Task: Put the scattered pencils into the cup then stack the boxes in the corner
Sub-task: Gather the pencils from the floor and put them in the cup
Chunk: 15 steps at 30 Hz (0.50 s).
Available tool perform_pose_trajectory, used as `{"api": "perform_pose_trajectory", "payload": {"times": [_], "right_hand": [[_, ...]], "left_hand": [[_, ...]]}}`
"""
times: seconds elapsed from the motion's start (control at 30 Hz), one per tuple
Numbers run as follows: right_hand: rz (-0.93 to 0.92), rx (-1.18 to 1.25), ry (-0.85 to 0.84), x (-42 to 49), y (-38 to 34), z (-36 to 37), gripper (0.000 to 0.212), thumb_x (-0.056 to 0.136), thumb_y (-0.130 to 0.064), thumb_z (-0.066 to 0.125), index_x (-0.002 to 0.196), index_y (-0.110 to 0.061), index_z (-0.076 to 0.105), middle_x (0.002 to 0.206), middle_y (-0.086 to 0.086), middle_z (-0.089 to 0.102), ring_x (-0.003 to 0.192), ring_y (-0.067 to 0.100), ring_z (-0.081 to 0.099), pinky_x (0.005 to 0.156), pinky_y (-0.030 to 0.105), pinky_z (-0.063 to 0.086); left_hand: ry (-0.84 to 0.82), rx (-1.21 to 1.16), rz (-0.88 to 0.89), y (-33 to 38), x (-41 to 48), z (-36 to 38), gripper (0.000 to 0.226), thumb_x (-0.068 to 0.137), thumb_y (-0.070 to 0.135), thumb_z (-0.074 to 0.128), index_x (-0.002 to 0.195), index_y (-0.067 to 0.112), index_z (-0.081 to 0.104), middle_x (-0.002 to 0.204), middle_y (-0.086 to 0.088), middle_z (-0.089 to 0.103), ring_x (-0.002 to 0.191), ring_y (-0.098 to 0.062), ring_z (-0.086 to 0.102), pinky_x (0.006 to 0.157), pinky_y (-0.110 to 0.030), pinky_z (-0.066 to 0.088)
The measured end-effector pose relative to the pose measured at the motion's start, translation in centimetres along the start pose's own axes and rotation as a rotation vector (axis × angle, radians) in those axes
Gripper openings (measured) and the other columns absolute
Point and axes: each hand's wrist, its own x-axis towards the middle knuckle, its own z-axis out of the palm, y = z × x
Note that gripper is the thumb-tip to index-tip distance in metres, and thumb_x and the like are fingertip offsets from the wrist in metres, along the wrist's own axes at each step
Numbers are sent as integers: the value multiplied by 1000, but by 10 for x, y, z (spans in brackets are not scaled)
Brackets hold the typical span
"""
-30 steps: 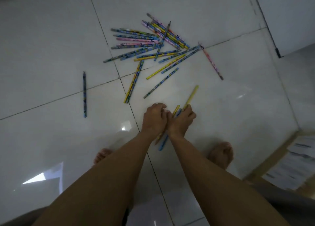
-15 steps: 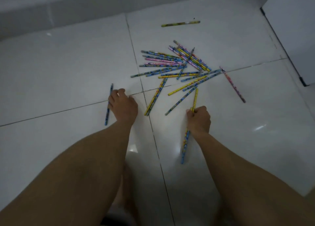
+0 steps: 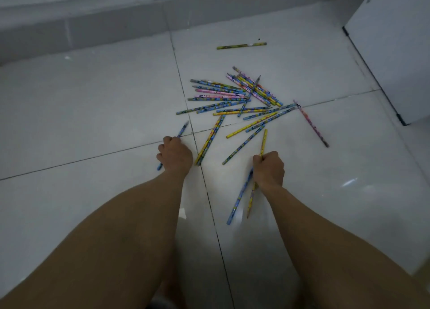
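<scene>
The left hand (image 3: 175, 155) was clenched on a blue pencil (image 3: 183, 128) on the floor (image 3: 93, 103). The right hand (image 3: 268, 169) gripped several pencils (image 3: 240, 195). The scattered pile (image 3: 235, 99) lay at twelve o'clock from both hands.

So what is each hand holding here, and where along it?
The left hand grips one blue pencil around its middle. The right hand grips a few pencils, blue and yellow, also near mid-length, ends sticking out both sides.
</scene>
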Motion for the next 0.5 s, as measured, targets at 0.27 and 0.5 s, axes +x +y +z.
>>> {"api": "perform_pose_trajectory", "payload": {"times": [0.27,0.5], "right_hand": [[78,56,56,-3,8,-7,26,97,-28,45,106,-4,51,105,15,61,95,33,59,71,33,40],[33,175,140,-6,2,-1,33,100,-35,42,118,-8,45,118,14,55,103,35,57,75,35,40]], "left_hand": [[-115,-37,321,28,-9,21,58,87,53,56,124,8,54,129,-12,46,119,-34,41,98,-47,34],[-133,4,437,49,-22,33,93,65,72,66,130,10,45,130,-10,44,122,-32,39,98,-47,33]]}}
